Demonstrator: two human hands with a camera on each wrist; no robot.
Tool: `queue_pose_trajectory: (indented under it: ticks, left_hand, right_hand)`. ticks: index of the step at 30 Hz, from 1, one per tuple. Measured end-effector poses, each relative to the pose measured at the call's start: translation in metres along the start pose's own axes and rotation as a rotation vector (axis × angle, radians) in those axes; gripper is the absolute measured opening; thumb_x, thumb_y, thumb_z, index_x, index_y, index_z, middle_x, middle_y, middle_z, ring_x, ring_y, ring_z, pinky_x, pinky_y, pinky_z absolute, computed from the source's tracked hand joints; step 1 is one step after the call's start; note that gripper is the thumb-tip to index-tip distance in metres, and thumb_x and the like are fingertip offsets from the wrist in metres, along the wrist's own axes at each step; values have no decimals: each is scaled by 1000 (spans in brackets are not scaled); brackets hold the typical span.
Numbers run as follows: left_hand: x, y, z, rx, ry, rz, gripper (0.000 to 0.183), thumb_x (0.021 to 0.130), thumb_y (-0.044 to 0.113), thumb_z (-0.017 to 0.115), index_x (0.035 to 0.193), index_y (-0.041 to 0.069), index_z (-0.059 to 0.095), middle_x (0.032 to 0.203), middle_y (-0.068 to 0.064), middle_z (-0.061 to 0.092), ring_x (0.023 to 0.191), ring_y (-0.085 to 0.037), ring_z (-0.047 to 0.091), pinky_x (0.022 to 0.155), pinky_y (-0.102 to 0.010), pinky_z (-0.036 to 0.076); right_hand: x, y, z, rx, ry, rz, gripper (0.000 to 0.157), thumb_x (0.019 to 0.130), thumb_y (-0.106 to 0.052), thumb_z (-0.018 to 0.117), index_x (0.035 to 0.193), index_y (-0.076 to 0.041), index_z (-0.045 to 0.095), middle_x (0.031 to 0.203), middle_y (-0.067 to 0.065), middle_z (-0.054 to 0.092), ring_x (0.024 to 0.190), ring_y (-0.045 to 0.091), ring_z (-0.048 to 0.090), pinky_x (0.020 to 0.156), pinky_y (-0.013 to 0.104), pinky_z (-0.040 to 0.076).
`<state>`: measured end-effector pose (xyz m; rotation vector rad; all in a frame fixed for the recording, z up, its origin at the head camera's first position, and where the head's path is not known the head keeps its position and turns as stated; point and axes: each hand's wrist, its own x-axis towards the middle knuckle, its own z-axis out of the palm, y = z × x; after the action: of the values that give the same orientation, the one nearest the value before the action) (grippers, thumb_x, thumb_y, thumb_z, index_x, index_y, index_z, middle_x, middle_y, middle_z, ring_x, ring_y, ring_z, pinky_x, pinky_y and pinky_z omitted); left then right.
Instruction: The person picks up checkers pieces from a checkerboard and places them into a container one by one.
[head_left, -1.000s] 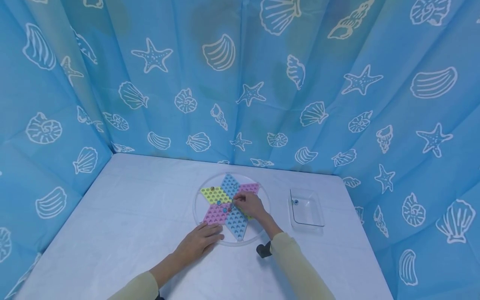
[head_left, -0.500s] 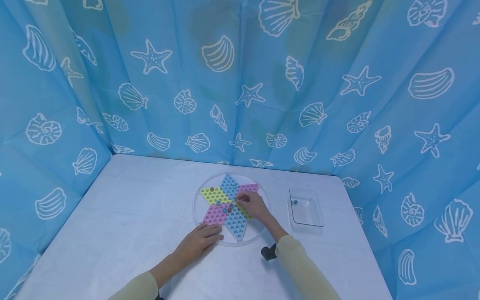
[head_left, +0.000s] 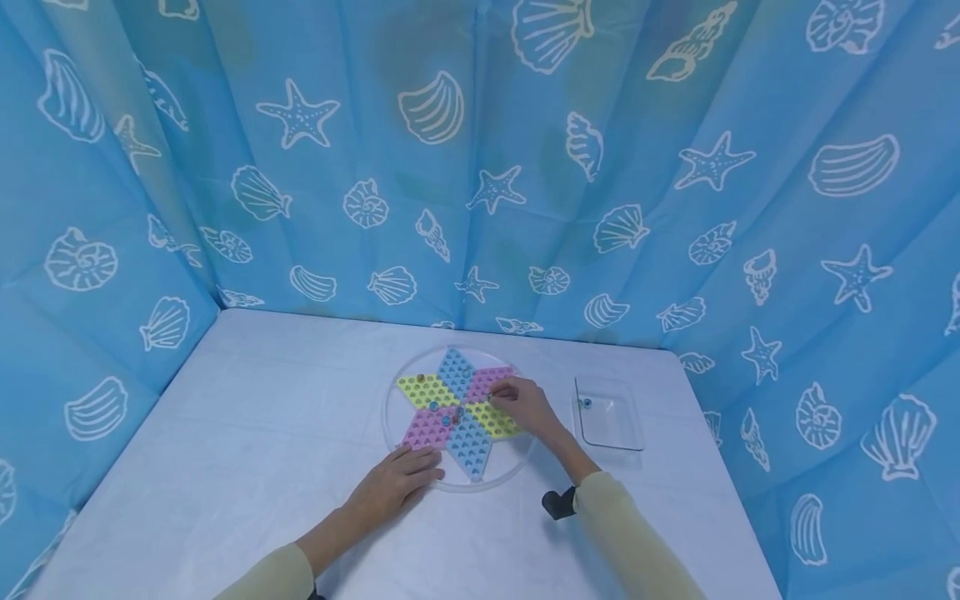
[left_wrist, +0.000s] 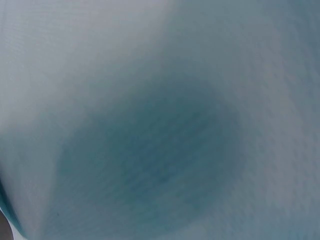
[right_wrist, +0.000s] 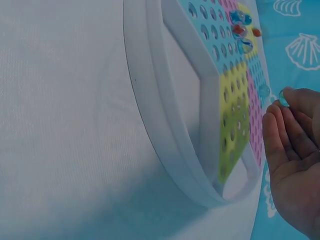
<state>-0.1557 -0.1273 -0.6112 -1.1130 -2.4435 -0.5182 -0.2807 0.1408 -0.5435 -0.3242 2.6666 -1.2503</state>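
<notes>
A Chinese checkers board (head_left: 469, 450) with a star of blue, pink and yellow sections lies on the table inside a clear round rim. Several marbles (head_left: 433, 407) sit in its holes, mostly near the centre. Above the board's right side, my right hand (head_left: 522, 405) pinches a greenish clear marble (right_wrist: 283, 98) between thumb and fingertips, plain to see in the right wrist view. My left hand (head_left: 401, 482) rests with extended fingers at the board's near left edge. The left wrist view shows only blurred pale cloth.
Right of the board stands a clear rectangular container (head_left: 615, 417) with a marble (head_left: 587, 403) inside. A white cloth covers the table (head_left: 285, 392). Blue curtains (head_left: 360, 150) with shell and starfish prints enclose the back and sides.
My right hand has moved to the right, from the board's centre toward its right side, uncovering the yellow section. My left hand has stayed in place at the board's edge.
</notes>
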Motion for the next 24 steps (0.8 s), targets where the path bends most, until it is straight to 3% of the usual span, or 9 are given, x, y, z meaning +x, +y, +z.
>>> queue_pose_trajectory:
  ticks: [16, 24]
  left_hand:
    - [1, 2, -2, -7, 12, 1, 29, 84, 12, 76, 113, 13, 73, 128, -9, 66, 122, -28, 60, 106, -54, 44]
    - [1, 2, -2, -4, 9, -6, 29, 85, 13, 76, 114, 14, 73, 129, -9, 66, 122, -28, 60, 107, -53, 44]
  right_hand:
    - [-17, 4, -38, -7, 32, -15, 25, 95, -10, 67, 119, -5, 69, 115, 7, 70, 111, 27, 64, 96, 41, 55]
    - [-23, 15, -60, 4, 41, 38, 26, 97, -14, 65, 122, -4, 68, 116, 6, 69, 115, 27, 62, 97, 42, 55]
